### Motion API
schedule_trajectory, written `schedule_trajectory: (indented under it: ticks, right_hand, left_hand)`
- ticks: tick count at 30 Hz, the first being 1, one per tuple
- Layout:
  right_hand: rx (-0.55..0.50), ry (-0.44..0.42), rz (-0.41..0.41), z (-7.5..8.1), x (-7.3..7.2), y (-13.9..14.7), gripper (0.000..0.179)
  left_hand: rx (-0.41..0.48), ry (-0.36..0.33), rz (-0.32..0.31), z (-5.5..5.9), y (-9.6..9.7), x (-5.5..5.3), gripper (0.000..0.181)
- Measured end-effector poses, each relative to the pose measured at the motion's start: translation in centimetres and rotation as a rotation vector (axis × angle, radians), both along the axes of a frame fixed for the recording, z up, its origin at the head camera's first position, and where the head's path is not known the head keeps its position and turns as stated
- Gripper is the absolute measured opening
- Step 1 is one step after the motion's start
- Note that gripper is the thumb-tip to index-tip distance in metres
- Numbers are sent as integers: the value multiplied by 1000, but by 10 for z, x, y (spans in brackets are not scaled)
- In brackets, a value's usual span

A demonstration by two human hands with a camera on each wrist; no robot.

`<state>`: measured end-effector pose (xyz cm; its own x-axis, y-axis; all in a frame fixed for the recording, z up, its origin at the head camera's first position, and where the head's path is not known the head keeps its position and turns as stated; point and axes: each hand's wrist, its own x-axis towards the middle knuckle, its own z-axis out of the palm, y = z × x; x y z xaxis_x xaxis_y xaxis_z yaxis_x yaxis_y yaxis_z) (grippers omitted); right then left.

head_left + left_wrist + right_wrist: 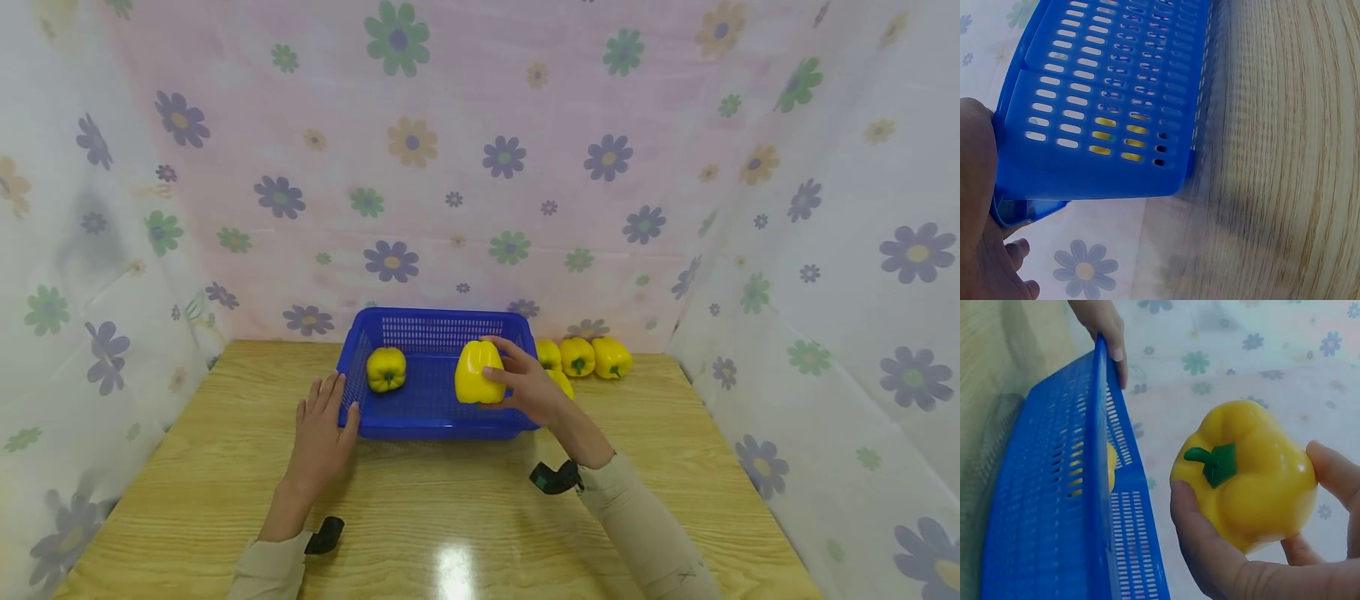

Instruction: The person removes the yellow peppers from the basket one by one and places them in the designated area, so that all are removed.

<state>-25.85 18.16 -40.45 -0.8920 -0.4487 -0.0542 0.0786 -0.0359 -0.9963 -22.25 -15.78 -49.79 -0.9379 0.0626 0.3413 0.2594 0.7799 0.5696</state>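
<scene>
My right hand (525, 390) holds a yellow bell pepper (478, 372) over the right part of a blue basket (450, 432). Its green stem (1219, 464) faces the right wrist camera, with thumb and fingers around the sides. Another yellow bell pepper (386, 369) sits inside the basket on the left. My left hand (324, 433) rests on the basket's left rim near the front corner, its fingers fairly straight. In the left wrist view, that hand (975, 206) appears at the rim, and the inner pepper shows yellow through the slots.
Several yellow bell peppers (577, 357) lie on the wooden table (420, 508) just right of the basket, partly hidden by the basket and my right hand. A flower-patterned curtain (465, 208) encloses the table at the back and both sides.
</scene>
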Motion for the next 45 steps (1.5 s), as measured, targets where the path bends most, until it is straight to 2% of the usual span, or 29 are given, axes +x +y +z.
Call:
schedule_trajectory:
  ticks: [10, 15, 24, 29, 34, 39, 45]
  right_hand:
    - [-28, -8, -20, -12, 21, 9, 66]
    - [-59, 12, 12, -19, 31, 18, 69]
    - [-109, 73, 38, -40, 48, 39, 65]
    - [-137, 97, 53, -51, 62, 46, 63]
    - [-161, 101, 75, -61, 75, 56, 60]
    - [-234, 91, 119, -73, 84, 70, 54]
    - [-312, 93, 140, -84, 88, 80, 52]
  left_hand:
    - [3, -7, -2, 1, 0, 1, 61]
    - [7, -4, -4, 3, 1, 1, 61]
    - [7, 13, -5, 5, 1, 0, 61]
    - [9, 31, 2, 2, 0, 0, 60]
    - [4, 12, 1, -1, -1, -1, 61]
    - [10, -4, -3, -1, -1, -1, 62]
    - [4, -1, -1, 2, 0, 0, 61]
